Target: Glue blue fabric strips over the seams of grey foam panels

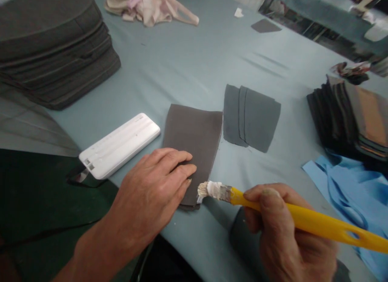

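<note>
Pale blue tabletop cloth [194, 72] spreads across the view. The left hand [148, 189] rests on a dark grey fabric panel [197, 138], its fingers close together and lying flat across the panel's lower part. The right hand [281, 233] has its fingers clamped around a yellow-handled brush [306, 217], whose white-crusted bristles [207, 190] sit just beside the panel's lower edge. Those bristles look like the main risk: a slip could smear the pale cloth or the left fingers, and a light press could let the panel shift. A white power bank [119, 146] lies near the left hand.
</note>
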Action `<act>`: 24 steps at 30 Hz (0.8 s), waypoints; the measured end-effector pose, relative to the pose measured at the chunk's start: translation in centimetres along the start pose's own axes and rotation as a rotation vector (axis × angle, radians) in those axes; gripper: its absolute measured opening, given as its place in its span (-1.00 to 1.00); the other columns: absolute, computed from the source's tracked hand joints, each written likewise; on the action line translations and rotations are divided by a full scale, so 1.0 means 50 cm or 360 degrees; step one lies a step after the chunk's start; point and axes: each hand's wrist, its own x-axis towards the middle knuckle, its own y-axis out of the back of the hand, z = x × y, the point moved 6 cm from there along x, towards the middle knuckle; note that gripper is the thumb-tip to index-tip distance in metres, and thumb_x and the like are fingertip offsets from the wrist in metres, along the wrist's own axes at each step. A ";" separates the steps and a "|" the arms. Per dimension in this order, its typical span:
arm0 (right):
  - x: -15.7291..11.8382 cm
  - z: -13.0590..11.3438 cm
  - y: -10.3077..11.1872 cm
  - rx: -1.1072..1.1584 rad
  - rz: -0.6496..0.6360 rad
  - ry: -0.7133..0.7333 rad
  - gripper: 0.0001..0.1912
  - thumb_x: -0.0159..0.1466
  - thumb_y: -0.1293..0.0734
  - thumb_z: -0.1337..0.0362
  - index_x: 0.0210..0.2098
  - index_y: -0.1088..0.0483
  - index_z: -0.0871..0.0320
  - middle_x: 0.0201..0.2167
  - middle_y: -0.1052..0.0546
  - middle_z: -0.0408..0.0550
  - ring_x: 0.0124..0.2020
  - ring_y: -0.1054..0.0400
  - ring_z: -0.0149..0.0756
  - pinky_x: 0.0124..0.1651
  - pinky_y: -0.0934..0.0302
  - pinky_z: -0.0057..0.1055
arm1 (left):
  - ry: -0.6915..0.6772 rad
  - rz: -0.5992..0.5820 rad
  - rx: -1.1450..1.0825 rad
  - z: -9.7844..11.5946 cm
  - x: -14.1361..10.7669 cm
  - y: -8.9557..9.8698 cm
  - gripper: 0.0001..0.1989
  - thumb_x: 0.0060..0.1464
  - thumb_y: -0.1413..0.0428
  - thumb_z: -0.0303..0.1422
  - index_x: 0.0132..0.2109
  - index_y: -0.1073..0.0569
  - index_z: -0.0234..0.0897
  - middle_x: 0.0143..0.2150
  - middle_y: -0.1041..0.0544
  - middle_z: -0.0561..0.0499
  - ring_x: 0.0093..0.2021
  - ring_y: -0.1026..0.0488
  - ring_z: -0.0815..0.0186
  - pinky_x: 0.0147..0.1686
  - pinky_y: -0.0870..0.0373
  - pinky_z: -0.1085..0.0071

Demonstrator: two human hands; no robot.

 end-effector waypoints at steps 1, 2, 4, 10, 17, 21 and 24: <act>0.002 0.001 0.003 -0.0008 0.0014 0.0010 -0.58 0.51 -0.33 0.01 -0.41 -0.50 0.08 -0.68 -0.39 -0.20 -0.70 -0.26 -0.43 -0.67 -0.13 -0.54 | -0.0001 0.0003 -0.0004 0.000 -0.001 0.000 -0.74 0.42 0.01 -0.46 0.04 -0.56 -0.25 0.11 -0.64 -0.10 0.09 -0.57 0.09 0.09 -0.54 0.06; 0.005 0.002 0.005 -0.0010 0.0022 0.0023 -0.58 0.52 -0.33 0.01 -0.40 -0.50 0.08 -0.68 -0.39 -0.21 -0.70 -0.26 -0.43 -0.66 -0.13 -0.54 | -0.0002 0.0010 -0.0007 0.000 -0.001 0.000 -0.75 0.41 0.01 -0.46 0.04 -0.56 -0.25 0.11 -0.64 -0.10 0.09 -0.57 0.09 0.09 -0.53 0.05; 0.010 0.004 0.007 0.0001 0.0034 0.0041 -0.59 0.52 -0.33 0.02 -0.39 -0.50 0.08 -0.68 -0.38 -0.21 -0.69 -0.26 -0.44 -0.65 -0.14 -0.55 | -0.0001 0.0027 0.0000 0.000 -0.002 0.001 -0.75 0.40 0.00 -0.47 0.04 -0.55 -0.24 0.11 -0.64 -0.08 0.10 -0.56 0.08 0.10 -0.51 0.05; 0.030 0.006 0.004 0.0051 0.0055 0.0074 -0.60 0.52 -0.33 0.05 -0.40 -0.49 0.10 -0.69 -0.37 -0.23 -0.71 -0.24 -0.48 -0.66 -0.12 -0.58 | -0.0028 0.0021 0.0033 0.000 -0.006 -0.002 -0.75 0.40 0.01 -0.50 0.07 -0.52 -0.24 0.12 -0.62 -0.08 0.12 -0.54 0.09 0.13 -0.45 0.08; 0.070 0.002 -0.007 0.0124 0.0086 0.0082 -0.55 0.49 -0.35 -0.01 -0.45 -0.45 0.09 -0.73 -0.34 -0.25 -0.73 -0.20 -0.47 -0.68 -0.11 -0.57 | -0.0057 0.0037 0.0065 -0.006 -0.015 -0.004 -0.72 0.39 0.02 -0.50 0.11 -0.50 -0.20 0.16 -0.60 -0.03 0.16 -0.49 0.16 0.17 -0.35 0.17; 0.085 0.010 -0.007 0.0120 0.0103 0.0088 -0.55 0.50 -0.34 0.01 -0.46 -0.44 0.10 -0.72 -0.34 -0.25 -0.72 -0.22 -0.48 -0.66 -0.13 -0.58 | -0.0043 0.0077 -0.0007 -0.008 -0.020 -0.005 -0.70 0.40 0.02 -0.50 0.11 -0.51 -0.19 0.19 -0.58 0.00 0.19 -0.46 0.21 0.21 -0.29 0.23; 0.095 0.012 -0.005 0.0096 0.0109 0.0112 -0.57 0.50 -0.35 0.03 -0.45 -0.44 0.10 -0.71 -0.34 -0.26 -0.72 -0.21 -0.49 -0.66 -0.13 -0.60 | -0.0032 0.0068 -0.0051 -0.011 -0.026 -0.009 -0.70 0.40 0.02 -0.48 0.14 -0.52 -0.18 0.23 -0.56 0.01 0.21 -0.44 0.23 0.25 -0.26 0.25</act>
